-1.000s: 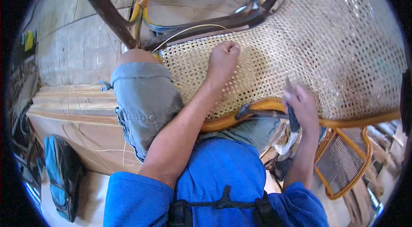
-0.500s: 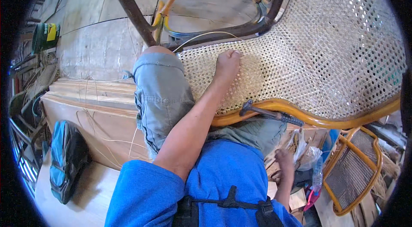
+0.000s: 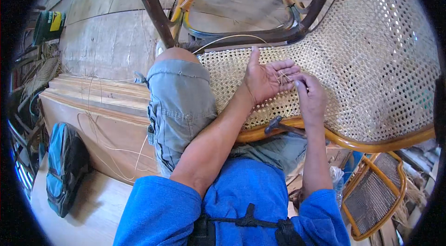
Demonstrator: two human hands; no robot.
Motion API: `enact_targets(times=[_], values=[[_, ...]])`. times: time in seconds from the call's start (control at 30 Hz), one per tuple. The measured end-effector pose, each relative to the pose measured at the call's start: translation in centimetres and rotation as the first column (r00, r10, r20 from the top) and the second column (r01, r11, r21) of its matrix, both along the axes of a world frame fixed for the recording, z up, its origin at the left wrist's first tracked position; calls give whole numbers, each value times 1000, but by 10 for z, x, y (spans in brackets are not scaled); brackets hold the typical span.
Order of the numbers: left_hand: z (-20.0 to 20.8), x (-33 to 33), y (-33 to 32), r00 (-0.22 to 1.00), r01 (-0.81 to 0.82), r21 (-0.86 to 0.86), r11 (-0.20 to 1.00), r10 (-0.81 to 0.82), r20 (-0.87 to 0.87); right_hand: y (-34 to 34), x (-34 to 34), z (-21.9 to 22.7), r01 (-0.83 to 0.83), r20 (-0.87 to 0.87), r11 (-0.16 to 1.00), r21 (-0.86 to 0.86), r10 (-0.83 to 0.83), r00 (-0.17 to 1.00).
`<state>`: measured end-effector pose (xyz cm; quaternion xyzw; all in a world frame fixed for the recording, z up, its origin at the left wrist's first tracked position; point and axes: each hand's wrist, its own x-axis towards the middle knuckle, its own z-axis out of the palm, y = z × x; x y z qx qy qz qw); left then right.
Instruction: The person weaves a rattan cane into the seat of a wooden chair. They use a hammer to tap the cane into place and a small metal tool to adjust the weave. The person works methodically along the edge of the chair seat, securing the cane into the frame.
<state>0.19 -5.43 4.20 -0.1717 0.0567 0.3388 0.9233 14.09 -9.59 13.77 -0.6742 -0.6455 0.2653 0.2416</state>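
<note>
My left hand (image 3: 264, 82) lies palm up with its fingers stretched out over the woven cane panel (image 3: 367, 69) of a chair. Several short, thin, straw-coloured pieces (image 3: 283, 77) rest on its fingers; whether they are nails or bits of cane is too small to tell. At those fingertips my right hand (image 3: 312, 99) is closed in a pinch, and what it pinches is hidden. Below the hands a hammer (image 3: 289, 128) lies across the chair's orange-brown rattan rim (image 3: 355, 140). A loose cane strand (image 3: 232, 36) arches along the panel's far edge.
Dark chair legs (image 3: 151, 9) rise beyond my knee. Stacked plywood sheets (image 3: 102, 92) with loose strands stand at left, near a blue-black backpack (image 3: 65, 171). A green bucket (image 3: 49, 28) is at far left. Another cane-panelled rattan frame (image 3: 376, 195) lies at lower right.
My left hand has turned from a fist to an open palm, showing the thin pieces. My right hand has come up from the lower right to meet it. The chair appears slightly shifted right.
</note>
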Motion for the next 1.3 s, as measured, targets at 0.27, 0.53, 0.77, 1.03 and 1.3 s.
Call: enact_targets(times=[0.27, 0.53, 0.77, 1.03, 1.3], values=[[7, 2, 1, 1000, 16, -32, 999, -16, -9, 10, -1, -12, -11, 63, 996, 88, 6, 998], [-4, 6, 1, 1000, 19, -34, 999, -19, -6, 7, -16, -9, -202, 323, 975, 90, 164, 932], [-14, 9, -1, 999, 48, 23, 999, -49, 21, 4, -6, -23, -168, 163, 984, 55, 157, 974], [16, 10, -2, 831, 269, 282, 921, -73, -552, 22, 10, -21, 197, -518, 917, -348, -363, 775], [13, 6, 0, 841, 306, 167, 937, -183, -510, 27, 0, -17, 141, -473, 935, -325, -290, 832]])
